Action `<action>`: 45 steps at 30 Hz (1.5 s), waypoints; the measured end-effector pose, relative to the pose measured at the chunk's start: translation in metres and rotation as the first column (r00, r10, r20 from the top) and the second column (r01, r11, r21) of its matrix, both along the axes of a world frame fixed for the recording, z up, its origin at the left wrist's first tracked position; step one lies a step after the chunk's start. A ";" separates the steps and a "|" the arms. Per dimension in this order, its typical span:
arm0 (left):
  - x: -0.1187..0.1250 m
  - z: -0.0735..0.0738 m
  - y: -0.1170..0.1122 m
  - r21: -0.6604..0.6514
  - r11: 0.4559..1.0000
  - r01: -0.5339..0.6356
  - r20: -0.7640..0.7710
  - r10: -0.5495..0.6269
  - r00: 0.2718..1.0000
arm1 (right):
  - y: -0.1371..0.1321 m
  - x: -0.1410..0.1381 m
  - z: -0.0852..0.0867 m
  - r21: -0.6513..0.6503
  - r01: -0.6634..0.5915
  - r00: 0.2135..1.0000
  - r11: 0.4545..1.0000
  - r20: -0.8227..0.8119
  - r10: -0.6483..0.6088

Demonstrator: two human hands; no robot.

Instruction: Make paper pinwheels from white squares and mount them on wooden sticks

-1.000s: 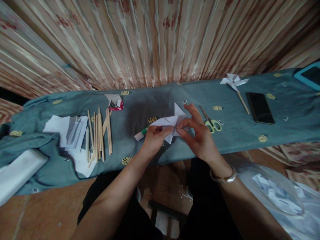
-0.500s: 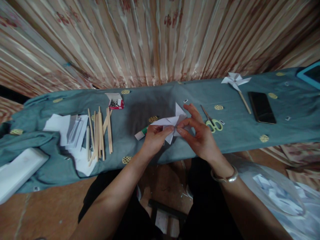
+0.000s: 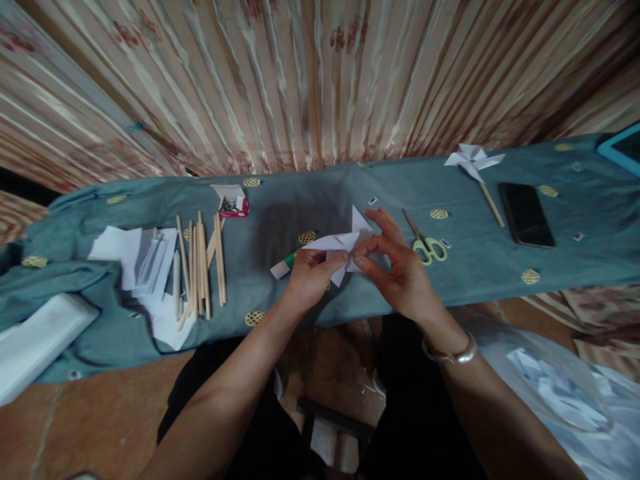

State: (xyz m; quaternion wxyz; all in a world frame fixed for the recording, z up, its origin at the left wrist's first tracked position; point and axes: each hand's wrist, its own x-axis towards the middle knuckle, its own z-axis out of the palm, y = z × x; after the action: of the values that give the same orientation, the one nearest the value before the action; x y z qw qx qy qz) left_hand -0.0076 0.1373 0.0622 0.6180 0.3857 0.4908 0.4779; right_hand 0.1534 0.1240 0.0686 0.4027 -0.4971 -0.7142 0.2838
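Observation:
Both hands hold a folded white paper pinwheel (image 3: 345, 241) just above the blue cloth-covered table (image 3: 280, 220). My left hand (image 3: 310, 277) pinches its lower left part, fingers closed on the paper. My right hand (image 3: 397, 267) pinches the centre with thumb and forefinger, the other fingers raised. A green-capped glue stick (image 3: 281, 267) lies just left of my left hand. Yellow-handled scissors (image 3: 425, 243) lie just right of my right hand.
Several wooden sticks (image 3: 200, 267) and a stack of white paper (image 3: 137, 257) lie at the left, near a small red box of pins (image 3: 231, 203). A finished pinwheel on a stick (image 3: 473, 163) and a black phone (image 3: 526, 215) lie at the right. A striped curtain hangs behind.

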 end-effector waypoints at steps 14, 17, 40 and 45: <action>-0.007 -0.006 0.001 0.160 0.982 0.099 -0.062 -0.090 0.994 | 0.001 0.000 -0.003 -0.053 -0.005 0.998 0.999 -0.058 0.002; -0.009 -0.007 0.001 0.168 0.979 0.112 -0.094 -0.097 0.991 | 0.000 -0.001 -0.003 -0.057 -0.012 0.997 0.998 -0.072 0.008; -0.013 -0.008 0.003 0.278 0.952 0.125 -0.205 -0.068 0.976 | -0.001 -0.007 -0.005 -0.077 0.071 0.984 0.994 -0.157 -0.082; -0.012 -0.010 0.002 0.229 0.969 0.089 -0.134 -0.059 0.989 | 0.001 -0.007 -0.006 -0.040 0.209 0.952 0.977 -0.220 -0.213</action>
State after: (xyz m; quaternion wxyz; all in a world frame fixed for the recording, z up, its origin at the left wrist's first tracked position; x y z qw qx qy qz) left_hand -0.0196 0.1392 0.0519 0.5533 0.5033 0.4543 0.4839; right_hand 0.1462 0.1245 0.0629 0.5043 -0.5387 -0.6051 0.2989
